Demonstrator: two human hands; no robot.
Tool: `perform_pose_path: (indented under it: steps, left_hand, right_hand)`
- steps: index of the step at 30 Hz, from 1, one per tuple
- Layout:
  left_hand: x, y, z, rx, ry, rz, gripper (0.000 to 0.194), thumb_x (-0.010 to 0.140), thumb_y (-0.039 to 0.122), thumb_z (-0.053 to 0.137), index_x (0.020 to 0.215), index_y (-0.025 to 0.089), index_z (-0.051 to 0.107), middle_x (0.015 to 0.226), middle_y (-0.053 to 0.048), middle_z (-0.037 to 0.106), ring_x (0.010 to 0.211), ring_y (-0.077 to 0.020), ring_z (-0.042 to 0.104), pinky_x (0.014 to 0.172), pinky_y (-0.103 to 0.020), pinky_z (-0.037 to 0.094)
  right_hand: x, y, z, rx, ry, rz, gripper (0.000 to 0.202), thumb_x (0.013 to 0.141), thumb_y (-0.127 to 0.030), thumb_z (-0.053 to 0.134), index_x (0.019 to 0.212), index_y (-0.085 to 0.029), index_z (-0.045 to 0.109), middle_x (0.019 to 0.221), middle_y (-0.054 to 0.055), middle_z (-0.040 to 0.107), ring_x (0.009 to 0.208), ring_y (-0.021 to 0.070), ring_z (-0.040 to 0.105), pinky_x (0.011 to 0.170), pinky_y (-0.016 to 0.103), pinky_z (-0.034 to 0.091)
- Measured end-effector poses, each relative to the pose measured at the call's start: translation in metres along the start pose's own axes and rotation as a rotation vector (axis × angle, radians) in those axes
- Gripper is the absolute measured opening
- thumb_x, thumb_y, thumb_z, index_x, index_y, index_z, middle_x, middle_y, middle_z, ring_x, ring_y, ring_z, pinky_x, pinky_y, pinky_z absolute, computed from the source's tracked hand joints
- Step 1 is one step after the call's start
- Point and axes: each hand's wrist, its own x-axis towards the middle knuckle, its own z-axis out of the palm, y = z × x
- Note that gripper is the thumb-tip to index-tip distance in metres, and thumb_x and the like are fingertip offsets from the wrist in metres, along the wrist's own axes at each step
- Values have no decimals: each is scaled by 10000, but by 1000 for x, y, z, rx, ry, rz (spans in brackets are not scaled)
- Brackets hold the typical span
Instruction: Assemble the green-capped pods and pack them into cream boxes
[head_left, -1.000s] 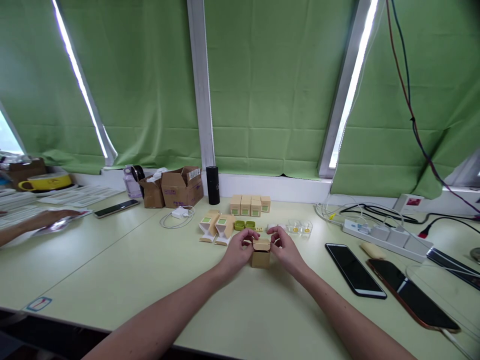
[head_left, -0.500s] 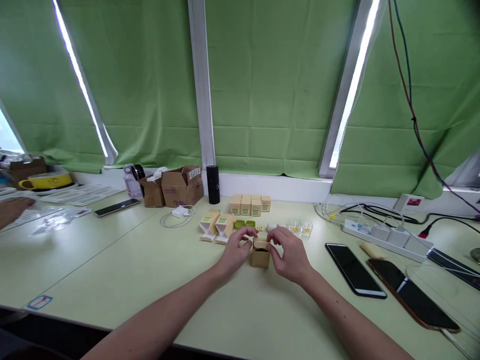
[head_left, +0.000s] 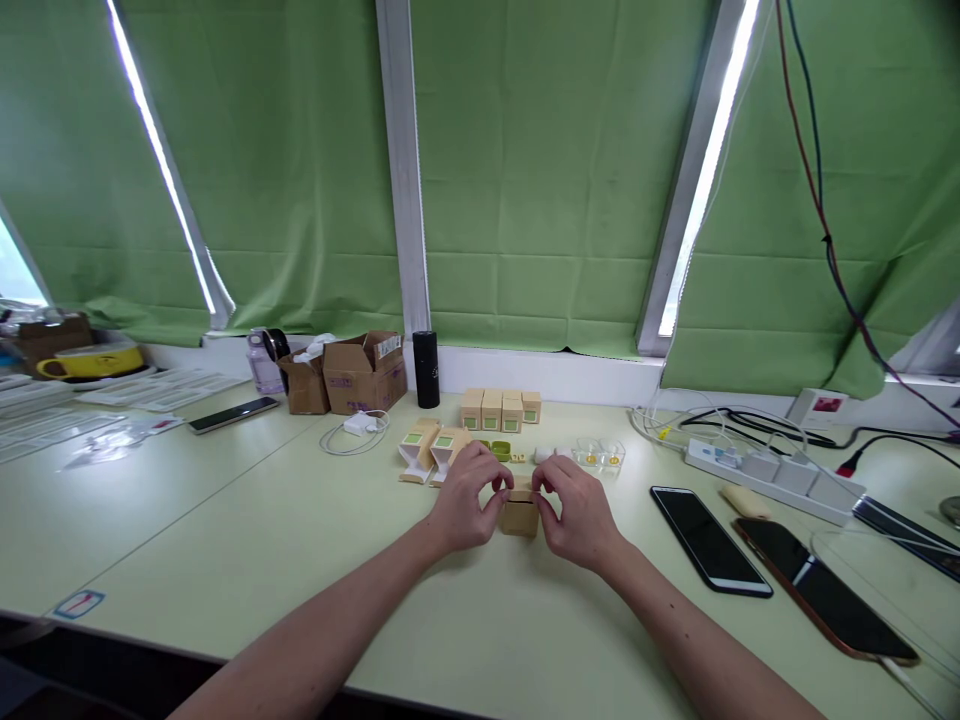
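A small brown cardboard box stands upright on the table in front of me, its top flap nearly down with a dark slit left at the near edge. My left hand pinches the flap at its left corner. At the right corner my right hand grips it the same way, thumb and finger together. Just behind the hands lie a green square container and tiny yellow pieces. Two open box sleeves lie to the left, partly behind my left hand. Clear cups with yellow centres sit to the right.
Several closed small boxes stand in a row at the back. On the right are a phone, another phone and a power strip with cables. A black cylinder and cardboard cartons stand back left.
The box's flap has come down towards the near edge, narrowing the opening. My left hand has moved down and closed at the flap. Another person's hand at the far left has left the view.
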Motion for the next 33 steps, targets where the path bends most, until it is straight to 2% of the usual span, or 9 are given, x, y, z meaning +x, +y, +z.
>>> perform_pose_path:
  steps: [11, 21, 29, 33]
  left_hand:
    - [-1, 6, 0, 19, 6, 33, 145, 797, 70, 572, 802, 208, 613, 693, -29, 604, 786, -223, 501, 710, -368, 421]
    - [-3, 2, 2, 45, -21, 25, 130, 760, 94, 569, 781, 211, 621, 667, -29, 610, 766, -225, 507, 724, -389, 406]
    - [-3, 3, 2, 42, -51, -12, 102, 801, 155, 574, 736, 220, 619, 653, -37, 609, 761, -235, 520, 741, -406, 418]
    - [-3, 4, 2, 41, -41, -47, 185, 844, 196, 568, 660, 212, 574, 644, -35, 584, 741, -220, 521, 740, -398, 417]
  right_hand:
    - [1, -2, -2, 2, 20, -62, 167, 771, -58, 568, 824, -214, 544, 792, 24, 591, 736, 186, 519, 625, 286, 361]
    - [2, -2, -3, 21, -8, -45, 129, 779, -88, 576, 811, -213, 570, 785, 37, 603, 735, 195, 529, 628, 298, 374]
    - [1, 0, -1, 42, -23, -41, 131, 770, -80, 581, 776, -211, 582, 753, 34, 608, 725, 194, 524, 619, 298, 360]
    - [0, 2, 0, 56, -46, -24, 133, 762, -78, 576, 764, -211, 573, 750, 27, 605, 726, 189, 524, 622, 293, 355]
